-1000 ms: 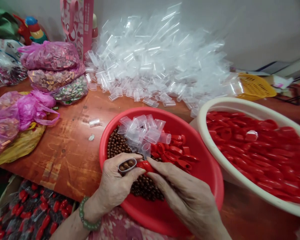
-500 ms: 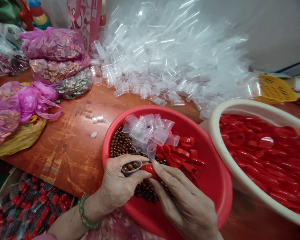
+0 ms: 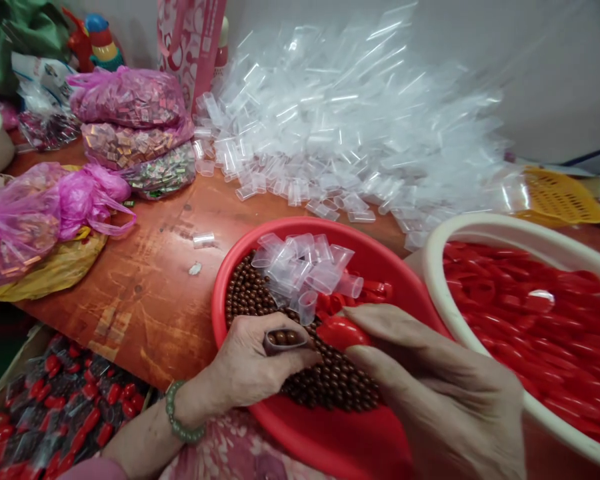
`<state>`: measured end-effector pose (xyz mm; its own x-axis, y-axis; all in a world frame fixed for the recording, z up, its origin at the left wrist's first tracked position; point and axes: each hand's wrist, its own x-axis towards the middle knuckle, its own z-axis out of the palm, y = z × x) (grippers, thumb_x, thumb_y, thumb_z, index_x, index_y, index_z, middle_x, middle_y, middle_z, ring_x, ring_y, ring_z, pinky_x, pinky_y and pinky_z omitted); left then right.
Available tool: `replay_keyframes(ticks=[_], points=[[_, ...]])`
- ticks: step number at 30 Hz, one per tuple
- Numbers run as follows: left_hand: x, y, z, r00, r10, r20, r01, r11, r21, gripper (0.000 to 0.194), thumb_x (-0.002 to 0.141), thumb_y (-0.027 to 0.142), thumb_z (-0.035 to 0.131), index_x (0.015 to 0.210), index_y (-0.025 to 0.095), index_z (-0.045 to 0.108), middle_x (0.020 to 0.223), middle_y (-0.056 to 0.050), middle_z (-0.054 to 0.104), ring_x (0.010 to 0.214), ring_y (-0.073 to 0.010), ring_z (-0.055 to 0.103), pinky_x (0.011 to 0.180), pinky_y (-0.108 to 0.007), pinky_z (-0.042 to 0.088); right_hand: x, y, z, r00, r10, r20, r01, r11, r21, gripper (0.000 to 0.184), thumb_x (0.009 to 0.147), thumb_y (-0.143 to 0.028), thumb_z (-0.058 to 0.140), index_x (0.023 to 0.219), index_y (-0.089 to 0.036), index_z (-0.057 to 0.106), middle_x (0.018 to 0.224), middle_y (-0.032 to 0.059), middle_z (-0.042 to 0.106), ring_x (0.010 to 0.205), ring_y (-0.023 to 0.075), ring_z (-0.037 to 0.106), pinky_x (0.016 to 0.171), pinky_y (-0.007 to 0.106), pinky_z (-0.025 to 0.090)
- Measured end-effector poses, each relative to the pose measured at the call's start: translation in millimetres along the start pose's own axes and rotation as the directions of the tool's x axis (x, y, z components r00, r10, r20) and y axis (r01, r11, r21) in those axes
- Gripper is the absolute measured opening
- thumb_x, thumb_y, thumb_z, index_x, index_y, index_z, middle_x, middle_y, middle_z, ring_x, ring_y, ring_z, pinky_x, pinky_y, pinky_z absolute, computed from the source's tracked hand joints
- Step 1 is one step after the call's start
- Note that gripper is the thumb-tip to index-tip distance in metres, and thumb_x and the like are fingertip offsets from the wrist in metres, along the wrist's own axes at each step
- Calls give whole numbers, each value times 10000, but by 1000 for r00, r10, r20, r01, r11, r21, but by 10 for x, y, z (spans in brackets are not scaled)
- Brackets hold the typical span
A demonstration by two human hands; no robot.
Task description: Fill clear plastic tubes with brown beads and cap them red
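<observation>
Drawn rightward, away from the tube, since the earlier frame, the right hand (image 3: 445,393) stood apart with a red cap (image 3: 343,333) pinched in its grip.

Head view: the left hand (image 3: 247,363) had its grip curled round a clear tube (image 3: 283,349) over a red bowl (image 3: 325,443); brown balls (image 3: 289,337) showed in the tube's mouth, which bore no cap. Judging by looks, red-ended pieces (image 3: 75,407) in a box (image 3: 20,363) at lower left were done. Much seemed left: loose balls (image 3: 330,373), loose tubes (image 3: 305,267) and loose caps (image 3: 377,289) in the bowl, a pile of tubes (image 3: 330,120) on the table (image 3: 155,267), and a pale basin (image 3: 433,267) of caps.

The left hand hid most of the tube, so how full it was could not be told. Basin and box were cut off; the pile's top was blurred.
</observation>
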<state>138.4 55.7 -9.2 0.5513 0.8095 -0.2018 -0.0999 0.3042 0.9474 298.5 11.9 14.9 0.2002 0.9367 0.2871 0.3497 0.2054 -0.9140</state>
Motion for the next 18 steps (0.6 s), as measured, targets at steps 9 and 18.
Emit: replay_keyframes(ticks=[9, 18], points=[[-14, 10, -44, 973, -38, 226, 72, 987, -142, 297, 746, 386, 709, 653, 134, 584, 645, 25, 510, 619, -96, 470, 620, -217, 407, 118, -68, 168, 937, -203, 283, 209, 978, 10, 340, 813, -63, 656, 1054, -298, 706, 863, 27, 717, 796, 190, 686, 650, 305, 586], [-1, -35, -79, 958, -66, 280, 119, 977, -177, 364, 733, 428, 721, 612, 140, 534, 585, 53, 444, 550, -57, 389, 535, -187, 348, 50, 10, 158, 928, -245, 281, 270, 961, -53, 381, 793, -58, 655, 1097, -287, 664, 885, 41, 705, 771, 200, 675, 615, 317, 572]])
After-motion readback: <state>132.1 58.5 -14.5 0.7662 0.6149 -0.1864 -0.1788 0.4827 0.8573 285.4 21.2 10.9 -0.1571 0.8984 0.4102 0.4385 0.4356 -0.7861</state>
